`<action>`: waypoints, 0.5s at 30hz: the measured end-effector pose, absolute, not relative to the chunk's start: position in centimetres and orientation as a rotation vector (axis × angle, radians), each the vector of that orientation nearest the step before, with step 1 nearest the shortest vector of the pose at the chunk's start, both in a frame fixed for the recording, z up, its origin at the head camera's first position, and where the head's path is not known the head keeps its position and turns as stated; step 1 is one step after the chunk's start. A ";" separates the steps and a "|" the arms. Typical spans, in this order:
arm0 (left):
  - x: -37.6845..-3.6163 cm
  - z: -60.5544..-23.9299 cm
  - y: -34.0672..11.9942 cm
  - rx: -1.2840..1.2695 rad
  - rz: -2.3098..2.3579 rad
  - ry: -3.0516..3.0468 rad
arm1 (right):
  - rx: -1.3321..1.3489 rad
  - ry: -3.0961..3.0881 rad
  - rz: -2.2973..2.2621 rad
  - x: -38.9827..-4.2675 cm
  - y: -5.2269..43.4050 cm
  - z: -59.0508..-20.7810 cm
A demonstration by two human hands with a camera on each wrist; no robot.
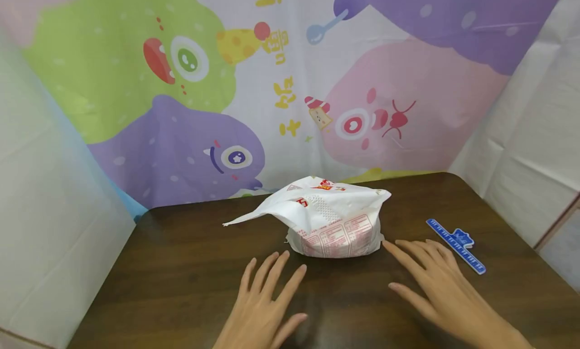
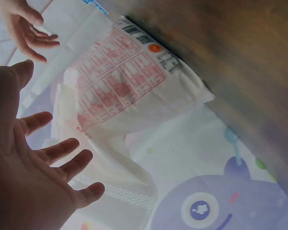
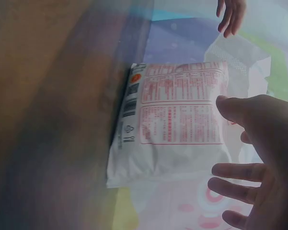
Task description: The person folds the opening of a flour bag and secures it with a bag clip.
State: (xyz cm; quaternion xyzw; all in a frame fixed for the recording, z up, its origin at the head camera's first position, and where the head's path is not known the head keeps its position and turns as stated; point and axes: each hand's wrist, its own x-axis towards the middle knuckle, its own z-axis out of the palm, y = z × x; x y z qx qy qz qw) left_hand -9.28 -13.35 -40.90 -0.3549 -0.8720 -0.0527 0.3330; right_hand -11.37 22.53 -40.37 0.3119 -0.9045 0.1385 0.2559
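A white plastic bag with red print stands upright on the table, its upper part slack and folded over to the left. My left hand hovers in front of the bag's left side, fingers spread and holding nothing. By the bag's lower right corner is my right hand, also spread with nothing in it; whether its index fingertip touches the bag I cannot tell. Both wrist views show the bag's printed panel, with a barcode along one edge. Just right of my right hand lies a long blue bag clip with white marks.
The dark wooden table ends at a cartoon-printed cloth hanging behind it. White sheeting hangs on the left side, and more white sheeting on the right.
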 end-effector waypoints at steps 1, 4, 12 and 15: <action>-9.3 -40.7 -13.3 -0.933 -0.131 -2.272 | 0.848 -2.450 0.369 -11.5 22.5 -40.2; -9.4 -40.1 -13.1 -0.951 -0.126 -2.254 | 0.852 -2.443 0.351 -11.8 22.3 -39.7; -9.5 -38.4 -12.6 -1.002 -0.158 -2.204 | 0.911 -2.294 0.360 -12.6 21.6 -38.8; -9.7 -38.0 -12.5 -1.018 -0.152 -2.171 | 0.905 -2.303 0.356 -12.7 21.6 -38.6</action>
